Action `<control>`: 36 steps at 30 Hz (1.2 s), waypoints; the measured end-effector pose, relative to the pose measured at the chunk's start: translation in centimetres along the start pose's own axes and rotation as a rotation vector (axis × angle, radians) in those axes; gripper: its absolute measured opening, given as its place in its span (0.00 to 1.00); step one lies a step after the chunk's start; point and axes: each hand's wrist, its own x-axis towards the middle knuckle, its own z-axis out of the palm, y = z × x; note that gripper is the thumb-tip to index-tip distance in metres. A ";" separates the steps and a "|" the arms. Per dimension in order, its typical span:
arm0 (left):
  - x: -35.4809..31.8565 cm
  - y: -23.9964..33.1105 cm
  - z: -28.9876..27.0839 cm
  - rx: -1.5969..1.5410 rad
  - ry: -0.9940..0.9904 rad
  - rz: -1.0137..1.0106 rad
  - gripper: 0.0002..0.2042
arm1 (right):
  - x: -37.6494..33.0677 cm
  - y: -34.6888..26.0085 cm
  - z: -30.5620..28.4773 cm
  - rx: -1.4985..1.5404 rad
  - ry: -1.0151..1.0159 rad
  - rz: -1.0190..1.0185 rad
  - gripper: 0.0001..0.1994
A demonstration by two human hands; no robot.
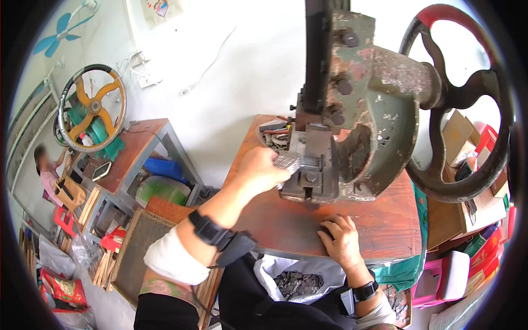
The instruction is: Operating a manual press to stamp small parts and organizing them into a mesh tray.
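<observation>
1. Left hand [258,170] is closed around a small flat perforated metal strip [297,163], pinching it at the near end and feeding the far end into the die block [309,175] of an old green punch press [366,110]. The strip sits right at the die opening, under the dark vertical ram [316,55]. I'd keep the grip back where it is, so only metal goes under the ram, never fingertips.

2. Right hand [340,239] is flat on the red-brown wooden bench top [275,225], palm down, fingers loosely curled and holding nothing. Seems like a good brace. I'd leave it planted there, well away from the die, while the strip gets lined up.

3. Going by the view, the strip looks roughly level with the die face. Keeping it flat and square matters, since a tilted piece would likely get punched crooked or jam.

4. The big black flywheel [467,110] with the red patch on its rim is on the right side, close to the right elbow zone. Sleeves and the wrist strap want to stay away from it.

5. There's a white bag of small grey metal pieces [297,283] down in the lap area, just below the bench edge, so the stock is within easy reach of either hand.

6. A second press with a yellow-spoked handwheel [92,107] stands on another table off to the left, well apart from all this.
</observation>
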 end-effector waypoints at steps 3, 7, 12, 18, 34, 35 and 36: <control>2.9 2.5 2.7 0.157 0.037 0.002 0.17 | -0.2 0.1 0.1 -0.001 -0.004 -0.016 0.11; 4.9 3.3 5.3 0.095 0.145 0.062 0.17 | -0.4 0.3 0.1 0.033 -0.018 -0.006 0.12; 5.2 1.7 4.2 -0.539 -0.219 0.145 0.18 | -0.3 0.2 0.0 0.044 -0.007 0.006 0.11; 5.0 -0.7 5.8 -0.229 0.133 0.335 0.15 | 1.7 -0.4 -2.1 0.297 0.133 0.086 0.11; 5.2 -3.0 9.0 -0.422 0.220 0.285 0.18 | 13.6 1.9 0.5 0.290 0.040 0.250 0.38; 5.1 -3.0 8.9 -0.453 0.253 0.348 0.18 | 13.7 1.7 0.7 0.278 0.041 0.265 0.38; 5.0 -3.0 8.8 -0.329 0.232 0.357 0.18 | 13.9 1.5 0.9 0.186 0.050 0.258 0.37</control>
